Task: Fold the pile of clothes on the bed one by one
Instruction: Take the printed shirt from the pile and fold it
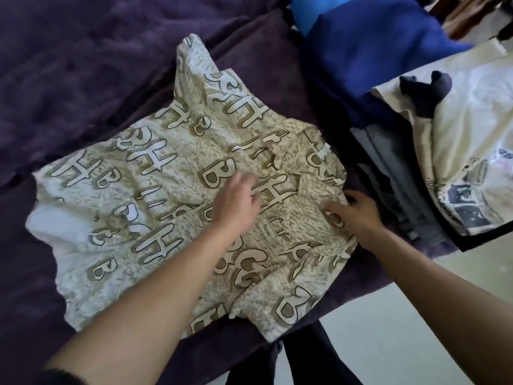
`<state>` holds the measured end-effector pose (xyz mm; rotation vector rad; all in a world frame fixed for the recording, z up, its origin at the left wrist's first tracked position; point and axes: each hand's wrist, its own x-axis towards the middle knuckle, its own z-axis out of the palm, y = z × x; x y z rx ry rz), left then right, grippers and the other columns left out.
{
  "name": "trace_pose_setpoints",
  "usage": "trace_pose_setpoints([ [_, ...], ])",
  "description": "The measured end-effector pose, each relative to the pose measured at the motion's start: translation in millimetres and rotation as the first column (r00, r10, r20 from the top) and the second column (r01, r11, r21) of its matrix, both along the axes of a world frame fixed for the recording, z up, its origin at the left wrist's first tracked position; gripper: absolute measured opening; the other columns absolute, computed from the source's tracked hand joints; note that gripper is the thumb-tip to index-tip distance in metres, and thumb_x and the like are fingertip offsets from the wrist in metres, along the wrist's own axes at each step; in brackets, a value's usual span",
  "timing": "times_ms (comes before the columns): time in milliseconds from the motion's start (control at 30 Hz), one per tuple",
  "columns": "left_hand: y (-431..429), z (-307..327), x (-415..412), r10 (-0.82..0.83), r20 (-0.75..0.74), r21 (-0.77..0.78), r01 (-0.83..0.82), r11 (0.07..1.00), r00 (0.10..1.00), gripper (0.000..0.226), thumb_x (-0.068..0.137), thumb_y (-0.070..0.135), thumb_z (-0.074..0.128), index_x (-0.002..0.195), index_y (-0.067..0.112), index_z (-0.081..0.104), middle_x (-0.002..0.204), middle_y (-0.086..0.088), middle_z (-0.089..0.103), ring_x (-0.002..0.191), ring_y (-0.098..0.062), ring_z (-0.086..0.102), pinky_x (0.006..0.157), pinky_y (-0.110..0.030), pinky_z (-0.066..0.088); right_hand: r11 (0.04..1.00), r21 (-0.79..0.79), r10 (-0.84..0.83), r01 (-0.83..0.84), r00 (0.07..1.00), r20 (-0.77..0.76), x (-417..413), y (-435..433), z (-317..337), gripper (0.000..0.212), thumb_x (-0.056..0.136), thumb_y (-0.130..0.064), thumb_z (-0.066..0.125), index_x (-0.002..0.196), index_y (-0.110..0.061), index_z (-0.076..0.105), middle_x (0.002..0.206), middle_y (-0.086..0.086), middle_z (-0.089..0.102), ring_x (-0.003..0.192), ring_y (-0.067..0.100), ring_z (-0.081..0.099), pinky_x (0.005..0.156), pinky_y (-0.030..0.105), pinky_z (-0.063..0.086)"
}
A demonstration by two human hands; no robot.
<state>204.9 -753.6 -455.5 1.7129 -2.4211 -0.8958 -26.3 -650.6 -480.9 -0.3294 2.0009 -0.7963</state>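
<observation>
The printed shirt lies under the spread left hand; the right hand pinches its edge.

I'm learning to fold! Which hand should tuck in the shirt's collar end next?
Probably the right hand. It touches the shirt right at the collar end, while the left hand rests flat on the shirt's middle, farther from that end.

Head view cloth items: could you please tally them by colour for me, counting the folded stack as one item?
Beige lettered shirt: 1
Blue cloth: 1
Cream printed garment: 1
Dark grey small piece: 1
Grey folded stack: 1 (pieces inside cannot be counted)
Purple blanket: 1
Total: 6
</observation>
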Motion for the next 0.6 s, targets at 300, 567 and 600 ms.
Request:
trace_pose_setpoints([
  [300,-109.8,-12.1,-112.0,-0.207,0.136,-0.109,0.223,0.969,0.969,0.059,0.087,0.012,0.062,0.138,0.031,0.042,0.124,-0.003,0.058,0.111,-0.026,0.057,0.08,-0.039,0.048,0.885,-0.282,0.296,-0.37,0.915,-0.273,10.0,18.8,15.1,0.037,0.082,-0.015,0.072,0.114,-0.031,0.06,0.093,-0.017,0.07,0.082,0.0,0.067,0.071,0.018,0.051],
  [567,-107.6,25.2,74.6,0.204,-0.125,-0.206,-0.227,0.952,0.971,0.029,0.079,-0.003,0.054,0.104,0.012,0.059,0.108,-0.013,0.054,0.092,-0.028,0.056,0.072,-0.028,0.039,0.344,-0.036,0.853,-0.938,0.329,-0.405,113.8,7.6,62.5,0.058,0.084,-0.032,0.066,0.138,-0.031,0.043,0.119,-0.001,0.055,0.095,0.026,0.062,0.077,0.04,0.054],
  [600,-98.6,20.3,108.5,0.266,0.017,-0.138,-0.261,0.955,0.964,0.037,0.081,-0.004,0.055,0.114,0.013,0.057,0.117,-0.015,0.051,0.098,-0.031,0.055,0.074,-0.032,0.041,0.221,0.031,0.936,-0.975,0.203,-0.287,128.2,6.5,58.9,0.058,0.086,-0.037,0.065,0.139,-0.03,0.044,0.126,-0.001,0.052,0.103,0.026,0.06,0.082,0.037,0.052],
])
